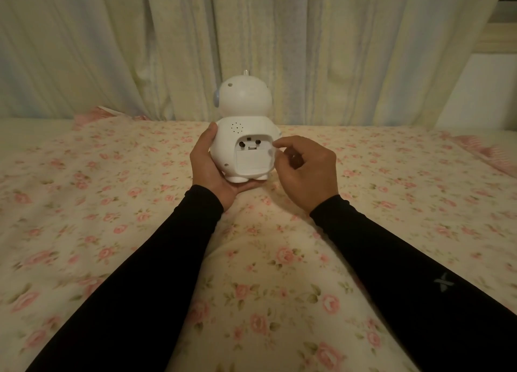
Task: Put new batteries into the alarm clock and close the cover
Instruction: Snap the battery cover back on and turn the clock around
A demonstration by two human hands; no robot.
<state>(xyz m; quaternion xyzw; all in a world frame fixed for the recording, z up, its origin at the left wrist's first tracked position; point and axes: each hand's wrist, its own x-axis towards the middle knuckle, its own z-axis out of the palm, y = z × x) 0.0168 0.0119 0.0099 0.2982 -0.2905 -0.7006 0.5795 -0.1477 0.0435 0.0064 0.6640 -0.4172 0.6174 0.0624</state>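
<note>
A white robot-shaped alarm clock [242,111] stands upright with its back toward me, above a flowered bedspread. My left hand [208,166] cups its left side and underside and holds it. On the clock's back a rectangular battery cover [251,163] sits flush in its recess, with two knobs and a small latch above it. My right hand [303,169] hovers just right of the clock, fingers curled and index finger pointing at the cover's upper right corner. Nothing shows in that hand. No batteries are in view.
The flowered bedspread [265,273] fills the foreground and both sides. Pale curtains [321,50] hang right behind the clock. A pink striped pillow edge [486,153] lies at the far right.
</note>
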